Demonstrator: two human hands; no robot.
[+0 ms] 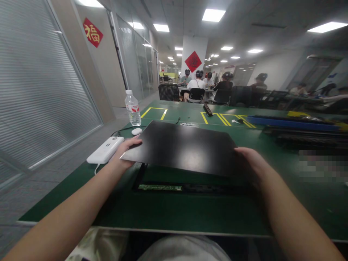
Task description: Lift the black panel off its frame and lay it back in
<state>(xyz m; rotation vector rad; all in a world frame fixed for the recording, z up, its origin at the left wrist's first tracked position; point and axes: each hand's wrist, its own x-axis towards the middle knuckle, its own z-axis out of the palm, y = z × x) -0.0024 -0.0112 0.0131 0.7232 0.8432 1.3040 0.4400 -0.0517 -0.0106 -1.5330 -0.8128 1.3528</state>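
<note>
Left forearm (73,203) and right forearm (290,203): bare, stretched forward, converging on the black panel (187,148) from its near side. Panel: one thin flat sheet, held over the green table (176,214), near edge raised.

Black frame (137,177): one, lying on the table beneath the panel, partly covered by it; narrow green circuit board (160,187) along its near side, showing in front of the panel.

Left hand (127,150): at the panel's left edge, thumb side upward, a digit laid over the top face; sheet pinched, remaining fingers hidden.

Right hand (251,161): at the panel's right edge, wrist angled inward, sheet gripped at the side; blurred, exact finger placement cannot be told.

White device (106,150): one, left of the panel, cable attached. White round object (136,131): one, just beyond the panel's left corner. Water bottle (132,108): one, upright, behind that object. Dark ribbed strip (208,110): one, beyond the panel. Blue item (293,123): long, right of the panel, blurred.

Seated people (197,85): several, well beyond the panel.
</note>
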